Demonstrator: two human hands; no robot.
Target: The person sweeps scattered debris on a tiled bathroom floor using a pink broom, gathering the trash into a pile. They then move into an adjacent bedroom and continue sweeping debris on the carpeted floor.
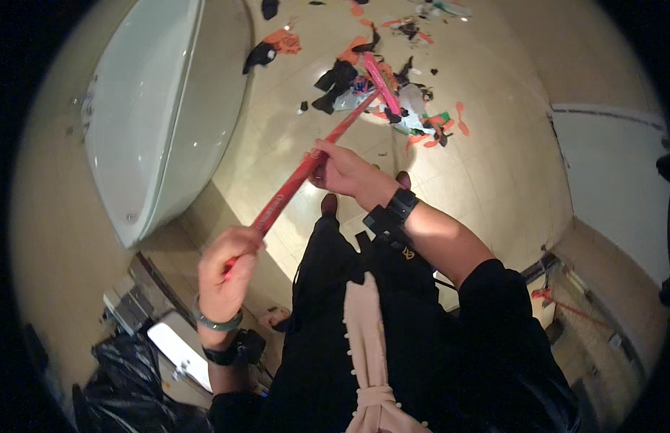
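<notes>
Both of my hands grip a red broom handle point(291, 187) that slants away from me across the floor. My left hand point(229, 265) is closed around its near end, while my right hand point(337, 168) holds it farther along. At the far end is the pink broom head point(382, 84), lying against a heap of litter point(413, 103). Black, orange, white and green scraps make up this heap. Its bristles are hidden among the scraps.
A white bathtub point(142, 108) stands at the left. More scraps point(283, 42) lie on the tiled floor point(475, 178) beyond. A black plastic bag point(132, 379) and a white washbasin point(180, 349) are at lower left; a white door point(611, 173) is at right.
</notes>
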